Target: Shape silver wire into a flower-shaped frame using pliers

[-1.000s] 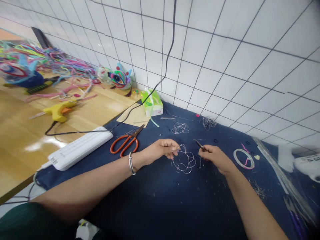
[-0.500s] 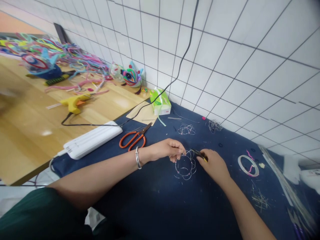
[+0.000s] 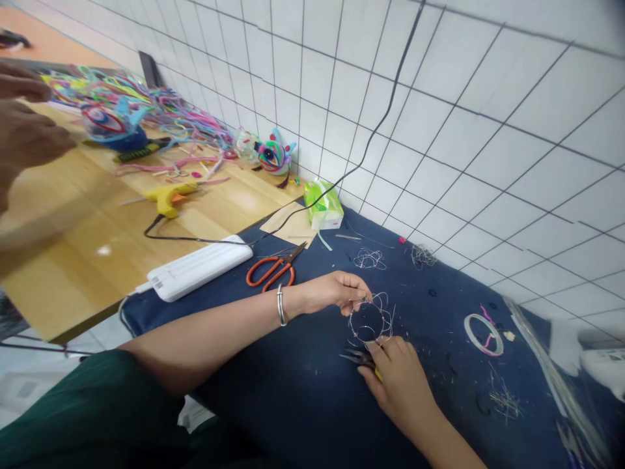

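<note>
My left hand (image 3: 346, 293), with a silver bangle at its wrist, pinches the upper left edge of a round wire frame (image 3: 355, 333). Thin wire loops and small pinkish spots run around that ring. Just below it, my right hand (image 3: 398, 381) is wrapped around a pair of pliers (image 3: 360, 357) with dark pointed jaws and a bit of yellow on the handle. The jaws point left, beneath the ring, and most of the handle is hidden in my palm. My right fingertips are close to the ring's lower edge; I cannot tell whether they touch it.
Orange-handled scissors (image 3: 273, 268) and a white power strip (image 3: 200, 267) lie to the left. Wire bundles (image 3: 370, 258), a tape roll (image 3: 483, 335) and wire scraps (image 3: 505, 400) are around the blue cloth. A yellow glue gun (image 3: 168, 197) rests on the wooden table, near another person's hands (image 3: 29, 124).
My right hand has moved the pliers from the ring's upper right down to below it, jaws now pointing left. My left hand keeps its pinch. Another person's hands have come in at the left.
</note>
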`<state>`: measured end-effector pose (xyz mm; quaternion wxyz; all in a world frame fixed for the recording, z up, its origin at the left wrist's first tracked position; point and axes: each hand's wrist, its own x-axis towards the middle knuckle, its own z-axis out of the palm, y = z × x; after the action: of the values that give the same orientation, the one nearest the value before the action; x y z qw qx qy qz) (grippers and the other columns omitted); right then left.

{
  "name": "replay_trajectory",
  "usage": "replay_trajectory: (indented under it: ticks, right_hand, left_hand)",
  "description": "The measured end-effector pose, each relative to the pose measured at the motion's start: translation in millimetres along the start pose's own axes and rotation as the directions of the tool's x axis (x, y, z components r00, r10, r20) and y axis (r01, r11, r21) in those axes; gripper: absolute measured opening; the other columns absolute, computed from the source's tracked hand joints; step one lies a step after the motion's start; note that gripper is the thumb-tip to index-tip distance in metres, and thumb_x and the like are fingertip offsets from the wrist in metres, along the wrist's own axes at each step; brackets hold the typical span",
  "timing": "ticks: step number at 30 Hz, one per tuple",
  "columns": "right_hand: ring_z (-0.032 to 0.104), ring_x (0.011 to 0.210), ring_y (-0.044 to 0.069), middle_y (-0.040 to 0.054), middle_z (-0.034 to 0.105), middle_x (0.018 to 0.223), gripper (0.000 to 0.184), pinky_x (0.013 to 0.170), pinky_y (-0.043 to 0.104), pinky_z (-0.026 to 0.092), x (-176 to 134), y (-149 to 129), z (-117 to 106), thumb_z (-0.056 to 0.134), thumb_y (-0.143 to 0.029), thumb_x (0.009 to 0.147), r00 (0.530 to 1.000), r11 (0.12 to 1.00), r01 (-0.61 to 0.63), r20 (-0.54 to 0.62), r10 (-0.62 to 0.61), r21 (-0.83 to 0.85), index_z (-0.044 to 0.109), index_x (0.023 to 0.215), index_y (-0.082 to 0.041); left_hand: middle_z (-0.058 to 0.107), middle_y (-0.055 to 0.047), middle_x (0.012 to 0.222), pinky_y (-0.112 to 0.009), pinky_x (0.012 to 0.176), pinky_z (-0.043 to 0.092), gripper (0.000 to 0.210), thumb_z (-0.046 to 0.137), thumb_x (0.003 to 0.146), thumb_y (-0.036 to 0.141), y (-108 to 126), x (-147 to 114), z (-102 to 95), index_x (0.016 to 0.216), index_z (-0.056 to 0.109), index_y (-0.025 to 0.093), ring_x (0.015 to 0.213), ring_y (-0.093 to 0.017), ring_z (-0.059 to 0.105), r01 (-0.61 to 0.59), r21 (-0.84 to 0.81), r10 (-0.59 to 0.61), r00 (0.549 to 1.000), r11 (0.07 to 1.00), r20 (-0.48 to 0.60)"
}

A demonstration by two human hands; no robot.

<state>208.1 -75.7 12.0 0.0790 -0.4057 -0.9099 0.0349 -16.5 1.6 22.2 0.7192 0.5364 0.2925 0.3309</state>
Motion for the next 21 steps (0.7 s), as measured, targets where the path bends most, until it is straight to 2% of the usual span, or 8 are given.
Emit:
replay_trajectory:
  ticks: [3,5,7,9,12,15,18,21]
  right_hand:
    - [0.047,0.103,0.028,0.0105,0.057,0.107,0.042,0.089,0.045,0.034,-3,-3,-2,0.058,-0.041,0.075,0.998,0.968,-0.047,-0.017,0.053,0.245,0.054,0.113,-0.023]
    - [0.052,0.094,0.024,0.0086,0.058,0.102,0.04,0.083,0.04,0.039,-2,-1,-5,0.056,-0.04,0.076,0.977,0.849,-0.199,0.029,0.212,0.49,0.054,0.112,-0.023]
    - [0.055,0.075,0.018,0.0057,0.059,0.092,0.037,0.069,0.032,0.044,-1,-1,-8,0.052,-0.039,0.079,0.92,0.59,-0.357,0.163,0.357,0.724,0.052,0.112,-0.023]
    - [0.051,0.058,0.012,0.0022,0.058,0.08,0.035,0.058,0.026,0.041,0,-2,-8,0.051,-0.039,0.081,0.868,0.303,-0.424,0.287,0.406,0.854,0.052,0.11,-0.022]
    - [0.043,0.046,0.007,-0.0014,0.056,0.066,0.025,0.049,0.022,0.033,1,-5,-6,0.056,-0.038,0.079,0.832,0.054,-0.432,0.375,0.408,0.9,0.056,0.096,-0.019]
    - [0.042,0.045,0.006,-0.0018,0.055,0.062,0.019,0.046,0.021,0.029,-1,-7,-2,0.059,-0.036,0.078,0.813,-0.063,-0.382,0.368,0.452,0.922,0.055,0.082,-0.018]
    - [0.044,0.048,0.007,-0.0013,0.055,0.064,0.019,0.046,0.021,0.03,-3,-7,1,0.058,-0.036,0.078,0.79,-0.097,-0.272,0.28,0.545,0.957,0.054,0.078,-0.018]
    - [0.047,0.051,0.008,-0.0006,0.056,0.066,0.019,0.047,0.021,0.032,-4,-6,4,0.058,-0.037,0.079,0.773,-0.114,-0.193,0.223,0.595,0.975,0.053,0.077,-0.018]
  left_hand:
    - [0.057,-0.001,0.066,-0.02,0.048,0.038,0.025,0.057,0.079,0.036,-2,1,1.7,0.089,0.064,0.014,0.05,-0.007,0.048,0.01,-0.023,-0.01,1.0,1.0,-0.017]
    - [0.056,-0.001,0.065,-0.02,0.047,0.037,0.025,0.057,0.079,0.036,-5,2,4.2,0.089,0.064,0.014,0.049,-0.007,0.047,0.025,-0.034,-0.026,1.0,0.999,-0.017]
    - [0.056,-0.001,0.064,-0.02,0.047,0.037,0.024,0.057,0.078,0.036,-8,1,8.4,0.087,0.064,0.015,0.048,-0.007,0.047,0.045,-0.036,-0.046,0.999,0.998,-0.012]
    - [0.056,0.0,0.064,-0.021,0.049,0.038,0.023,0.058,0.078,0.036,-12,0,13.9,0.087,0.064,0.015,0.049,-0.007,0.048,0.064,-0.035,-0.064,0.998,0.997,0.0]
    - [0.056,-0.001,0.066,-0.02,0.049,0.037,0.024,0.057,0.079,0.035,-16,-2,22.7,0.087,0.063,0.014,0.049,-0.007,0.048,0.078,-0.062,-0.078,0.997,0.995,0.016]
    - [0.06,-0.004,0.074,-0.021,0.05,0.037,0.026,0.056,0.08,0.036,-20,-3,29.7,0.09,0.061,0.013,0.052,-0.007,0.05,0.064,-0.155,-0.07,0.997,0.986,-0.037]
    - [0.061,-0.007,0.088,-0.025,0.062,0.043,0.028,0.054,0.082,0.038,-22,-5,35.6,0.096,0.058,0.015,0.064,-0.01,0.055,0.004,-0.282,-0.043,0.99,0.959,-0.132]
    - [0.058,-0.008,0.099,-0.027,0.066,0.044,0.025,0.056,0.081,0.035,-25,-6,41.8,0.097,0.057,0.015,0.074,-0.013,0.057,-0.04,-0.331,-0.01,0.989,0.943,-0.15]
